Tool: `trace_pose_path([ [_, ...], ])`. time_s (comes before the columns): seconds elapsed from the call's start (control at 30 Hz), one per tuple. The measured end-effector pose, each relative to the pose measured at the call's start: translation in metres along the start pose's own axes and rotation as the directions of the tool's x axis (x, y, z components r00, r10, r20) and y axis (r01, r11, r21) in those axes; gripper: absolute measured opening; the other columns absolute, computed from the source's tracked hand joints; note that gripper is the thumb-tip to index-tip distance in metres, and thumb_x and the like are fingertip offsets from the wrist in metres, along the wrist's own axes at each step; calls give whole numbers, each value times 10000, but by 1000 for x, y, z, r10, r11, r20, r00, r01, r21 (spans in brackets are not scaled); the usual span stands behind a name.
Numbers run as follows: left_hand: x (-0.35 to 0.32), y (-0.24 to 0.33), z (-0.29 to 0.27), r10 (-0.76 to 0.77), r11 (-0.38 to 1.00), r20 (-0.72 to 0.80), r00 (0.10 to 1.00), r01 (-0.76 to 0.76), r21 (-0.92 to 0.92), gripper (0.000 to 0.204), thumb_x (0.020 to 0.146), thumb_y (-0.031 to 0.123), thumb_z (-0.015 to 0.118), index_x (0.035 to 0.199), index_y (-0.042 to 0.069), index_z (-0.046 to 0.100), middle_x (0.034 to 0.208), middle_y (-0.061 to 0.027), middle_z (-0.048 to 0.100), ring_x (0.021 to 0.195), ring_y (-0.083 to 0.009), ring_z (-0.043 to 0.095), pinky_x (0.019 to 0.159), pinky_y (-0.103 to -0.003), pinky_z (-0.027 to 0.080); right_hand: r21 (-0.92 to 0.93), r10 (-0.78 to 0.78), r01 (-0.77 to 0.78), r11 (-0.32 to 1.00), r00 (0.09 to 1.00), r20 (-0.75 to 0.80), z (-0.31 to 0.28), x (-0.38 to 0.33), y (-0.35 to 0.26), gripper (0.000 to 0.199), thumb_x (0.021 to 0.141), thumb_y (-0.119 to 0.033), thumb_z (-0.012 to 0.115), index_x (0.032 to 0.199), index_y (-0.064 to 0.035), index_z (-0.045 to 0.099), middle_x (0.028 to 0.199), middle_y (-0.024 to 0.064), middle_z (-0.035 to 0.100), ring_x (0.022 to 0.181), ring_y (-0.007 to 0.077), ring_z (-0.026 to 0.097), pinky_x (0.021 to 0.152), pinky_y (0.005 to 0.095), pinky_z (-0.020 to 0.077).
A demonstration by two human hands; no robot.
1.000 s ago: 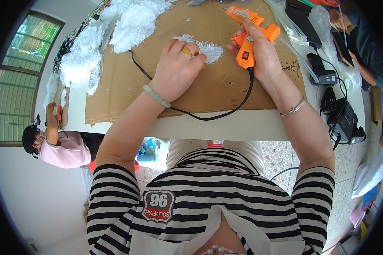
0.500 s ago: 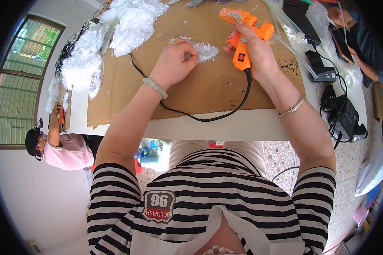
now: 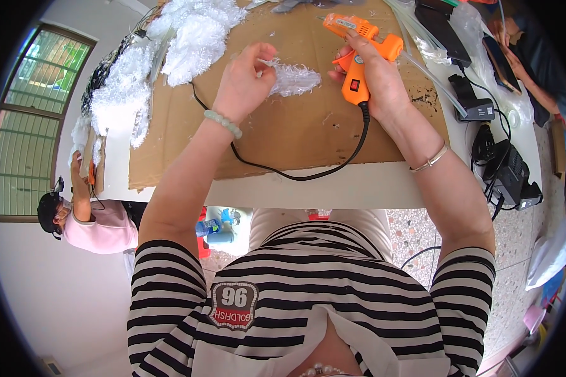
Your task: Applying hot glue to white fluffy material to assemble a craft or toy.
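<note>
A short tuft of white tinsel-like fringe (image 3: 297, 80) lies on the brown cardboard (image 3: 314, 135). My left hand (image 3: 244, 80) is at the tuft's left end, its fingers curled and the thumb bent around that end; the exact grip is partly hidden by the hand. In my right hand (image 3: 380, 78) is an orange hot glue gun (image 3: 356, 80), its nozzle pointing up and left. A clear glue stick (image 3: 431, 81) trails from the gun's back. From the handle's base a black cord (image 3: 308, 178) loops left beneath my left wrist.
Piles of white fringe (image 3: 198, 44) cover the far left of the white table (image 3: 333, 188). Glue sticks, a black power adapter (image 3: 478, 108) and black boxes with cables (image 3: 512, 176) crowd the right. One person (image 3: 100, 223) works at left; another person's arm (image 3: 538, 85) reaches in at right.
My left hand has shifted slightly up and left, and its thumb and forefinger have spread apart. The white tuft has moved a little left. My right hand and the glue gun stay nearly still.
</note>
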State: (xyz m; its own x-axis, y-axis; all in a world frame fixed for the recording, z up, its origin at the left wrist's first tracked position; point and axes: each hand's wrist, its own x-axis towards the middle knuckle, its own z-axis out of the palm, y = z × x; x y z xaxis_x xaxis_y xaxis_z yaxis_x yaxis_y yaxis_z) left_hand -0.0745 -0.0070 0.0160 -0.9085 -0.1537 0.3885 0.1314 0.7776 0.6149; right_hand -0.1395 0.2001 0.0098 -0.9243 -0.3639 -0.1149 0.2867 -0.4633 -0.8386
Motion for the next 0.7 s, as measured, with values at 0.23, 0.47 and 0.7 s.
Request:
trace_pose_path([
  [0.23,-16,39,15,500,780,78,862,-488,392,180,691,111,716,825,56,609,859,-91,597,837,-277,575,723,-371,466,-12,17,-17,1000,1000,6,-1,1,0,293,868,-319,603,871,-29,558,784,66,570,664,193,595,631,310,524],
  [0.47,-9,13,24,419,836,86,904,-421,351,110,681,140,698,699,68,616,788,-74,598,836,-288,565,730,-399,450,-14,49,-49,999,999,-4,1,-1,-2,298,864,-317,610,818,-27,563,787,71,571,668,187,593,629,304,534],
  [0.7,-8,11,22,171,939,42,984,-176,295,325,677,130,704,964,100,556,811,-96,613,866,-315,566,777,-421,456,-17,58,-58,998,998,4,1,-2,-3,298,866,-316,607,815,-26,564,784,70,571,710,174,587,645,310,545],
])
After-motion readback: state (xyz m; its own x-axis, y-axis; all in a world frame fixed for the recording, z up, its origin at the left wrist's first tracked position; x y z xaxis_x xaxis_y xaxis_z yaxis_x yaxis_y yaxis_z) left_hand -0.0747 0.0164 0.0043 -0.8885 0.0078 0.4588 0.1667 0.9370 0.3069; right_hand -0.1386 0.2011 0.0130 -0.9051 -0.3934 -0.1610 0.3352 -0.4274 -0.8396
